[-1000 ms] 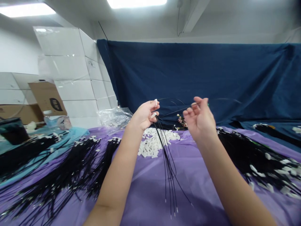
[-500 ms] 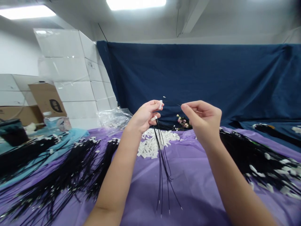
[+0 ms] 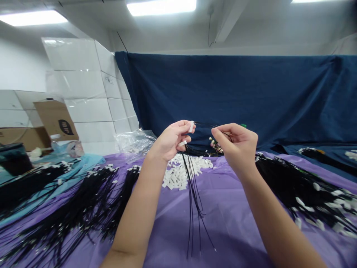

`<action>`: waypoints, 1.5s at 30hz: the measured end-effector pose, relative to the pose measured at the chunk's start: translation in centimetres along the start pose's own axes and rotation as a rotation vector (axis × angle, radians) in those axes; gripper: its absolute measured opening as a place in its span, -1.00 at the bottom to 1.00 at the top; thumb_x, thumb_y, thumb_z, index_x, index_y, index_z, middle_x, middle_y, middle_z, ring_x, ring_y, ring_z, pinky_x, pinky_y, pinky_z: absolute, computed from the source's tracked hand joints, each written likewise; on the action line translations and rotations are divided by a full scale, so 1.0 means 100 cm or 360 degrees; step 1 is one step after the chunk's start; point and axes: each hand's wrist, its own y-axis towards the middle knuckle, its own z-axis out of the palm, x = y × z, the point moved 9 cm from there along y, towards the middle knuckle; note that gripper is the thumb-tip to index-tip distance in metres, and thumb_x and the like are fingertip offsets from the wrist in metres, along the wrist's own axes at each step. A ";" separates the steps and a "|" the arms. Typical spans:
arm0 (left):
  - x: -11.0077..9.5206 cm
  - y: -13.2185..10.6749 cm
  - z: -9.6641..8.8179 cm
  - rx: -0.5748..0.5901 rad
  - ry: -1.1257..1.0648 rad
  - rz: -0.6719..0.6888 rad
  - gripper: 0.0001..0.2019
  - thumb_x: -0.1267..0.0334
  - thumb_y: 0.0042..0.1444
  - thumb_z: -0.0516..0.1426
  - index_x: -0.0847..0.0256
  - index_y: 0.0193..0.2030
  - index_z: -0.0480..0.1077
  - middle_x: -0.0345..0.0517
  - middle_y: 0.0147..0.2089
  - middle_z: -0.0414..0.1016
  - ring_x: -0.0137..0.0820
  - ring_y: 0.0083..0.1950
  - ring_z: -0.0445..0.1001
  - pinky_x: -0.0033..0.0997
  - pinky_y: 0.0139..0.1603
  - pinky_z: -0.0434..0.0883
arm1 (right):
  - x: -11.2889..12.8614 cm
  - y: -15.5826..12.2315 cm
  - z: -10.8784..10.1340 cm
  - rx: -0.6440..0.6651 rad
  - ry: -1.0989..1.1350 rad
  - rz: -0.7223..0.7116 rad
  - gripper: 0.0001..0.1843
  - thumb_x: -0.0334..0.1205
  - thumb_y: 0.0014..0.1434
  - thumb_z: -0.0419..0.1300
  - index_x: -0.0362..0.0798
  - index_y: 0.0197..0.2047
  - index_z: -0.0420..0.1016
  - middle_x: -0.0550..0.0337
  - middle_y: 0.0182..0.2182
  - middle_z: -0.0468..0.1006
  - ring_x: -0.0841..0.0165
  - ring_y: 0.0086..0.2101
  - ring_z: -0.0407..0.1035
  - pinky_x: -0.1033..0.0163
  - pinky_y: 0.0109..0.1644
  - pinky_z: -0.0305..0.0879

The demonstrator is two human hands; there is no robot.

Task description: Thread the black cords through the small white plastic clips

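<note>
Several black cords (image 3: 190, 186) are hanging from our left hand (image 3: 173, 140), which is holding two white tags (image 3: 191, 127); more strands (image 3: 203, 123) than half a second ago are reaching our right hand (image 3: 237, 143), which is grasping them. Below, white pieces (image 3: 175, 175) are lying on purple cloth (image 3: 170, 223); behind, we are seeing a navy curtain (image 3: 223, 87).

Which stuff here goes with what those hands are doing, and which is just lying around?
Seems part of the job:
left hand
right hand
black cords hanging from the left hand
white tags it holds
white tag pile
cord bundles

Probably just lying around:
brown box
bottle
dark cup
flowers
clear plastic
</note>
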 end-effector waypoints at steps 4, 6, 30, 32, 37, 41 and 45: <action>-0.001 0.001 0.000 0.0008 -0.0005 0.0006 -0.88 0.29 0.04 0.20 0.27 -0.40 0.35 -0.18 -0.32 0.22 -0.69 -0.57 0.14 -0.68 -0.73 -0.11 | 0.001 0.000 0.000 0.0007 -0.0008 -0.0010 -0.90 -0.27 0.04 0.27 -0.07 -0.48 0.50 0.32 -0.66 0.28 0.54 -0.62 0.07 0.32 -0.55 -0.04; 0.000 0.000 0.001 0.0011 -0.0012 0.0005 -0.88 0.29 0.04 0.21 0.27 -0.40 0.36 -0.18 -0.32 0.22 -0.69 -0.57 0.14 -0.68 -0.73 -0.10 | 0.003 0.000 0.001 0.0014 -0.0016 -0.0023 -0.90 -0.28 0.05 0.27 -0.07 -0.48 0.49 0.33 -0.66 0.26 0.54 -0.62 0.06 0.32 -0.55 -0.04; -0.004 -0.002 0.003 0.0019 -0.0014 0.0057 -0.86 0.26 0.05 0.20 0.26 -0.36 0.32 -0.23 -0.31 0.20 -0.70 -0.57 0.14 -0.69 -0.74 -0.07 | 0.023 -0.005 -0.001 -0.0045 -0.0542 -0.0492 -0.89 -0.33 0.09 0.21 -0.11 -0.46 0.51 0.37 -0.68 0.15 0.53 -0.60 0.13 0.33 -0.46 0.18; -0.005 -0.002 0.003 0.0019 -0.0009 0.0074 -0.85 0.26 0.05 0.20 0.26 -0.36 0.32 -0.23 -0.31 0.21 -0.70 -0.58 0.13 -0.69 -0.74 -0.07 | 0.023 -0.006 -0.002 -0.0074 -0.0553 -0.0511 -0.89 -0.33 0.09 0.21 -0.11 -0.46 0.51 0.37 -0.68 0.14 0.54 -0.61 0.11 0.33 -0.46 0.15; -0.006 -0.002 0.004 0.0007 -0.0002 0.0096 -0.85 0.25 0.05 0.22 0.24 -0.34 0.33 -0.24 -0.32 0.23 -0.71 -0.59 0.12 -0.69 -0.74 -0.09 | 0.024 -0.007 -0.002 -0.0102 -0.0553 -0.0529 -0.90 -0.35 0.09 0.21 -0.11 -0.45 0.51 0.38 -0.68 0.13 0.55 -0.61 0.07 0.34 -0.48 0.09; -0.006 -0.003 0.004 -0.0002 0.0002 0.0095 -0.85 0.23 0.04 0.23 0.22 -0.32 0.34 -0.25 -0.32 0.25 -0.71 -0.59 0.10 -0.69 -0.73 -0.10 | 0.025 -0.008 -0.002 -0.0098 -0.0561 -0.0529 -0.89 -0.34 0.10 0.21 -0.11 -0.45 0.51 0.38 -0.68 0.13 0.56 -0.61 0.06 0.34 -0.48 0.08; -0.003 -0.003 0.005 0.0014 0.0040 0.0068 -0.84 0.22 0.05 0.23 0.20 -0.31 0.35 -0.25 -0.34 0.24 -0.70 -0.58 0.11 -0.69 -0.72 -0.12 | 0.026 -0.008 -0.002 -0.0087 -0.0568 -0.0522 -0.89 -0.32 0.12 0.20 -0.11 -0.43 0.50 0.37 -0.67 0.14 0.55 -0.61 0.07 0.34 -0.48 0.08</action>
